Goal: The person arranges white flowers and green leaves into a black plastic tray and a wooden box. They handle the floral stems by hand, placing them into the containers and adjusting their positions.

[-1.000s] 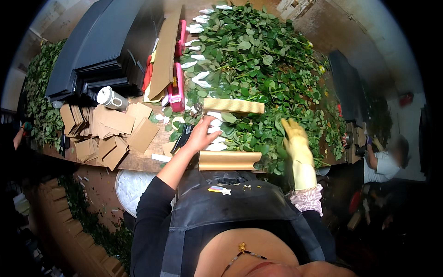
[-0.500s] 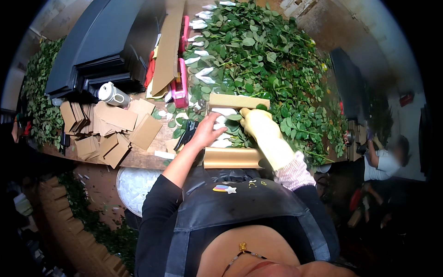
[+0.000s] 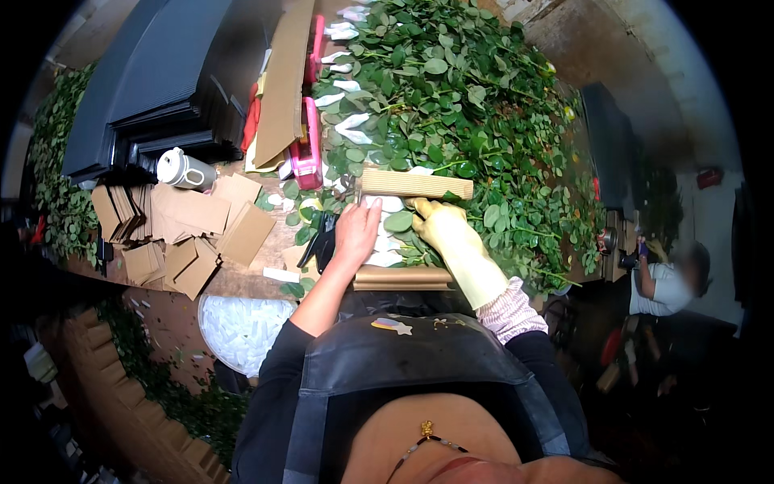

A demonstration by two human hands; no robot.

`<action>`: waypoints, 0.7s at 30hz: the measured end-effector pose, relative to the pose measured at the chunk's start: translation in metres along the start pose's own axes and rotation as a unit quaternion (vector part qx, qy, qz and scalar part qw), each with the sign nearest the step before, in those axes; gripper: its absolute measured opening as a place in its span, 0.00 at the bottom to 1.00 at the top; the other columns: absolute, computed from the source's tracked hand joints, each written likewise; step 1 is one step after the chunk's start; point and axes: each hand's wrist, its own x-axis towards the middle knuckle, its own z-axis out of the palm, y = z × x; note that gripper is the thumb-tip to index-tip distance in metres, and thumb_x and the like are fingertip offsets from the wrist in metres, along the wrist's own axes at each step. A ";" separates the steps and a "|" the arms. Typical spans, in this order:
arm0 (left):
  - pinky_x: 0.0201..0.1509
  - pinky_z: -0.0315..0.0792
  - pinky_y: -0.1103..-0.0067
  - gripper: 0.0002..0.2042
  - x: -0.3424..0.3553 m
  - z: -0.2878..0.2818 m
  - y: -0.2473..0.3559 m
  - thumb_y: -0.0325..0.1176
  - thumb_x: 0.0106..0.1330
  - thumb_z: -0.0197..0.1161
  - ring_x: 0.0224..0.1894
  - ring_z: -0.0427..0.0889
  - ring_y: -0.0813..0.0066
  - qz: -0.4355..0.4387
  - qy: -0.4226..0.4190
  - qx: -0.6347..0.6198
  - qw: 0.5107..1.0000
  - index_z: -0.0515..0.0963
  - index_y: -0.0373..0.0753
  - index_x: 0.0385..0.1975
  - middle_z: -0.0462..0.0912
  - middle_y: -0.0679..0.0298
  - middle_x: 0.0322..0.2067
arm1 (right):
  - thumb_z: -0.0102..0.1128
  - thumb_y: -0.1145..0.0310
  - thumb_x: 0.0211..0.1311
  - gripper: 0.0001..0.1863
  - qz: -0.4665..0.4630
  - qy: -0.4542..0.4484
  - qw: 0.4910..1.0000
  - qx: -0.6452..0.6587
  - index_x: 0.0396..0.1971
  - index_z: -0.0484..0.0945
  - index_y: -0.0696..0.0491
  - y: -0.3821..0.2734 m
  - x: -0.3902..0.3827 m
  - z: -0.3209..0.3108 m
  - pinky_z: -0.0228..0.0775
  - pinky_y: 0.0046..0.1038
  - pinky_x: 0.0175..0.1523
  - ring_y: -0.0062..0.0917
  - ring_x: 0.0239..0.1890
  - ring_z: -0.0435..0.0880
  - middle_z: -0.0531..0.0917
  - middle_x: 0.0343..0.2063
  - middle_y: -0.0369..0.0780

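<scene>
A corrugated cardboard sheet lies in front of me, its ribbed far edge (image 3: 417,185) raised and its near edge (image 3: 401,279) curled at my apron. Between these edges lie white-wrapped flower heads (image 3: 384,245) with green leaves. My bare left hand (image 3: 355,231) rests at their left side, fingers stretched forward and lying against the white wraps. On the right, my right hand (image 3: 441,223) in a pale yellow glove has its fingers bent in over the stems beside a large leaf (image 3: 398,222). What its fingertips grip is hidden. A black tool like a stapler (image 3: 324,239) lies left of my left hand.
Leafy stems (image 3: 451,97) cover the table's far and right side. Brown cardboard pieces (image 3: 189,214), a white mug (image 3: 185,169) and dark sheets (image 3: 173,81) are at left. Pink holders (image 3: 306,145) stand nearby. A white tub (image 3: 242,327) sits below; a co-worker (image 3: 669,282) is far right.
My left hand has drawn its fingers together and moved slightly left. The gloved right hand has shifted slightly left and down. The near cardboard edge looks more tightly curled.
</scene>
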 end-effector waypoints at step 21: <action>0.31 0.68 0.77 0.13 0.001 0.007 -0.042 0.40 0.69 0.66 0.25 0.74 0.78 -0.042 0.034 -0.258 0.965 0.80 0.36 0.27 0.79 0.64 0.21 | 0.55 0.55 0.70 0.22 0.070 -0.131 0.987 -0.061 0.59 0.75 0.47 -0.023 0.025 0.006 0.77 0.50 0.50 0.39 0.48 0.88 0.87 0.48 0.45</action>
